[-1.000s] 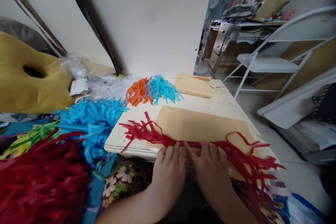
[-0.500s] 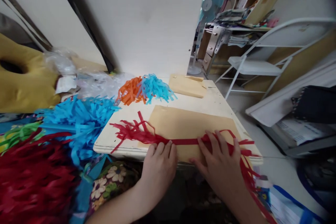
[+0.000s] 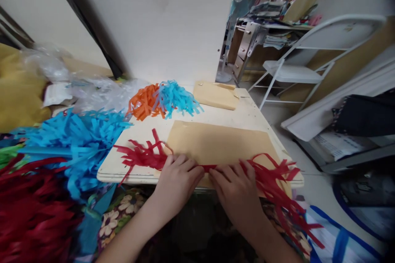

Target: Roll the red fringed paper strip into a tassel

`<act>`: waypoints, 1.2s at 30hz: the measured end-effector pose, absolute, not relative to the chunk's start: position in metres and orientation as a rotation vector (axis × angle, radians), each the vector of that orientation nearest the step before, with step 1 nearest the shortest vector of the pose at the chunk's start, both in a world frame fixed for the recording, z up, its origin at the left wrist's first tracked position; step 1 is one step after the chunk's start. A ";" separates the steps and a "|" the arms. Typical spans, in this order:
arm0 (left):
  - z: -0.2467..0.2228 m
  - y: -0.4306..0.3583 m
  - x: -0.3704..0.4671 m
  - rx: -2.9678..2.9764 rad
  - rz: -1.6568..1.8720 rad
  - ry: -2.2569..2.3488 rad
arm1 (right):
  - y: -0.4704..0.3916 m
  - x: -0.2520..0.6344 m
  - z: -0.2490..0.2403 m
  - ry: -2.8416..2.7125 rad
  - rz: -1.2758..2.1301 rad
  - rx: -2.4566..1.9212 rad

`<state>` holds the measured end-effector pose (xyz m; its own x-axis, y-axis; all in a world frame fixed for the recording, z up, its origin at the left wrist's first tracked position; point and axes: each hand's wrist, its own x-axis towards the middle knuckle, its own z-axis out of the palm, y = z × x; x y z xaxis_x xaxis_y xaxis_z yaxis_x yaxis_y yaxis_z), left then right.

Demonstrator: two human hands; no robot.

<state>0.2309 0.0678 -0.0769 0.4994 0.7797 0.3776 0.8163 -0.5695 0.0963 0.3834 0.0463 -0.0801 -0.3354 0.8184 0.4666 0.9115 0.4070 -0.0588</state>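
A red fringed tassel strip (image 3: 273, 178) lies across a sheet of brown paper (image 3: 222, 141) at the near edge of a cream tabletop (image 3: 123, 139). Loose fringe fans out at both its ends, and the right end droops over the edge. My left hand (image 3: 180, 174) is closed on the flat middle band, its fingers curled over it. Just to the right, my right hand (image 3: 233, 183) pinches the same band, thumb and fingers together. Only a short red stretch shows between the hands; the rest of the band is hidden beneath them.
Orange (image 3: 146, 102) and light blue fringe bunches (image 3: 177, 98) sit at the table's back, beside a folded brown paper piece (image 3: 216, 95). Blue (image 3: 83, 139) and red fringe piles (image 3: 37, 213) crowd the left. A white folding chair (image 3: 293, 72) stands back right.
My right hand has slid left along the band, close to my left hand, uncovering the right fringe. My left hand has shifted slightly left and grips more of the band. The view has turned slightly.
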 end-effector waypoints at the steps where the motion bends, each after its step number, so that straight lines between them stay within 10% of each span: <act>1: -0.077 0.068 0.230 -2.656 -0.603 -1.414 | 0.048 0.383 -0.080 -2.253 -0.262 -1.478; 36: -0.075 0.062 0.241 -2.322 -0.636 -1.682 | 0.062 0.376 -0.078 -2.534 -0.315 -1.589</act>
<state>0.2413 0.0624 -0.0751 0.2581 0.8521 0.4553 0.9401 -0.3301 0.0848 0.3759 0.0622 -0.0780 -0.4352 0.8723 0.2230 0.9003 0.4224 0.1047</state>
